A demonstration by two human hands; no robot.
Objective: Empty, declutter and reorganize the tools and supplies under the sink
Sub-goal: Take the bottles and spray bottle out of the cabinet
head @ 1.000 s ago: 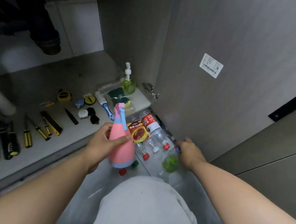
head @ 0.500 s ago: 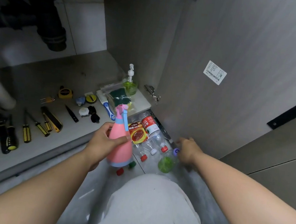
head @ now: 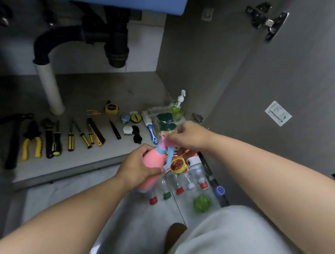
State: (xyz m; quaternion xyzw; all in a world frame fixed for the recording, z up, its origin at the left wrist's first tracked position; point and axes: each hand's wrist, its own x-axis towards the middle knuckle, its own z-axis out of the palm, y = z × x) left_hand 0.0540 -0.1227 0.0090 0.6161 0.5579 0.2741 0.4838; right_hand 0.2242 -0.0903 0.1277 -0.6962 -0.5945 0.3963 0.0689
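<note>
Spray bottle: a pink spray bottle with a blue trigger is held tilted in the air, in front of the open cabinet. Every place below is given from it.
Left hand: the bottle's pink body is gripped by the left hand, with fingers and thumb curled round it.
Right hand: the spray head at the top of the spray bottle is pinched by the right hand, its fingertips drawn narrowly together.
Packet: a red and yellow packet is seen just right of the spray bottle's trigger. Whether they touch cannot be told.
Plastic bottles: clear plastic bottles with red, green and white caps are laid on the floor below and right of the spray bottle.
Green ball: a blurred round green ball is seen farther right of the spray bottle and lower.
Sponges: green sponges are seen just behind the spray bottle's head, with a soap dispenser beyond them.
Tools: a hammer, pliers and screwdrivers are laid in a row on the cabinet floor, well left of the spray bottle.
Tape measure: a yellow tape measure is set behind and left of the spray bottle.
Drain pipe: a black drain pipe hangs far behind and above the spray bottle.
Door: the open cabinet door stands to the right of the spray bottle.
</note>
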